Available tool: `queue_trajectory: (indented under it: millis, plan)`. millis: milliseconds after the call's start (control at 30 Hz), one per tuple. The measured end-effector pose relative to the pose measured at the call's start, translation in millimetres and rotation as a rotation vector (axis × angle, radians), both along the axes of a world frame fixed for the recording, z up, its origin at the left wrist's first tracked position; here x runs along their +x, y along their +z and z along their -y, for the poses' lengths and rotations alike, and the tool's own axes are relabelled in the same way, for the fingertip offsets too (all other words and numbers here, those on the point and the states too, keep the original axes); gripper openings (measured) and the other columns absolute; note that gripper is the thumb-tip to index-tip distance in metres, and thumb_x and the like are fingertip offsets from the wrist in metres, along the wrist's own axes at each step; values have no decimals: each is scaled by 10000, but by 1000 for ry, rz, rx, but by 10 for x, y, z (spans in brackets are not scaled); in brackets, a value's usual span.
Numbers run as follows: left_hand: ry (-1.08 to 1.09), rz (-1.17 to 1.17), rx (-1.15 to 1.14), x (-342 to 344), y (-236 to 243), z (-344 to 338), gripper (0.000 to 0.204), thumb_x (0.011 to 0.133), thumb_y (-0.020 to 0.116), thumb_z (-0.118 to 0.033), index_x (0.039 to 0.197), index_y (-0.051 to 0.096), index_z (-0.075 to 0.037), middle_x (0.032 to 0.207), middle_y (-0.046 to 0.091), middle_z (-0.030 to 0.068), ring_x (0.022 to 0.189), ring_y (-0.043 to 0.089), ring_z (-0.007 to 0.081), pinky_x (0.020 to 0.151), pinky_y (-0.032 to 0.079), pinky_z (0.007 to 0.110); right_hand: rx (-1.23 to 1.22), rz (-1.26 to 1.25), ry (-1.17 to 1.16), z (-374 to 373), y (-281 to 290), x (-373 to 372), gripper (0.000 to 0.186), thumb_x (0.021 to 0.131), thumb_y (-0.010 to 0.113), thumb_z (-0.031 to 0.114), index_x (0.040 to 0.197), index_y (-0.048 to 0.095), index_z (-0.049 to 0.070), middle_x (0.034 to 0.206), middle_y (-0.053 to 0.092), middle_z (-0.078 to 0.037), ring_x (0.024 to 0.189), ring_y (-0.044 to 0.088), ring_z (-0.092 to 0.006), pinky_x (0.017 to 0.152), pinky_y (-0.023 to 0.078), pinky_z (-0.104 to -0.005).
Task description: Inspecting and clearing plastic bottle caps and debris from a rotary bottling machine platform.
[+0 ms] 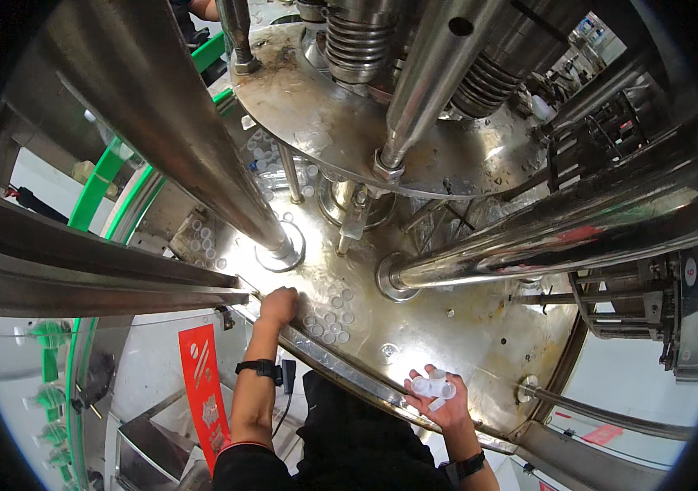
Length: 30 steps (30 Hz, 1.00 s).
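My left hand (279, 304) is at the front edge of a steel deck (472, 331), fingers curled down; what they hold, if anything, is hidden. Just right of it lies a loose group of several translucent white plastic caps (329, 317). Lower right, my right hand (442, 405) is turned palm up over the deck's edge, its fingers cupped around several white plastic cap-like pieces (433, 388).
Steel columns (496, 245) rise from the deck, beneath a round plate (324, 131) with springs. More caps (201, 241) lie at left. Green guide rails (99, 184), a red panel (200, 385) and a linkage (623, 307) surround it. Another person's arm (201, 10) shows at top left.
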State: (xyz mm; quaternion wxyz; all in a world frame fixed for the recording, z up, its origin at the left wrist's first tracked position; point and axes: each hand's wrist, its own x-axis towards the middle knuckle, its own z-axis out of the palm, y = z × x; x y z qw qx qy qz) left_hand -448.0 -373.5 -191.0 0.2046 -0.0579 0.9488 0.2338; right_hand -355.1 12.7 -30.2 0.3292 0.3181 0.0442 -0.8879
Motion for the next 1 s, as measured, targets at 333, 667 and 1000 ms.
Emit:
queue_trajectory:
  millis: [333, 667, 1000]
  plan:
    - [-531, -197, 86, 164, -146, -767, 325, 717, 582, -69, 1030, 602, -154, 1092, 538, 112, 1056, 518, 313, 875, 441, 407, 83, 7, 30, 1, -70, 131, 388, 829, 507, 324, 1100, 589, 59, 1230, 514, -224, 1166, 475, -430, 947, 402, -599]
    - [-273, -113, 394, -9, -165, -749, 329, 745, 644, -30, 1062, 584, -98, 980, 584, 95, 894, 596, 236, 785, 502, 349, 128, 20, -14, 22, -34, 243, 366, 825, 508, 303, 1086, 593, 60, 1228, 510, -227, 1162, 478, -428, 956, 397, -594]
    - [-326, -52, 1161, 392, 1635, -1374, 310, 750, 726, -83, 1031, 595, -72, 971, 628, 40, 915, 591, 160, 810, 477, 311, 152, 38, -77, 314, -14, 1, 328, 896, 447, 290, 1107, 575, 74, 1129, 580, -175, 1046, 567, -349, 924, 445, -543]
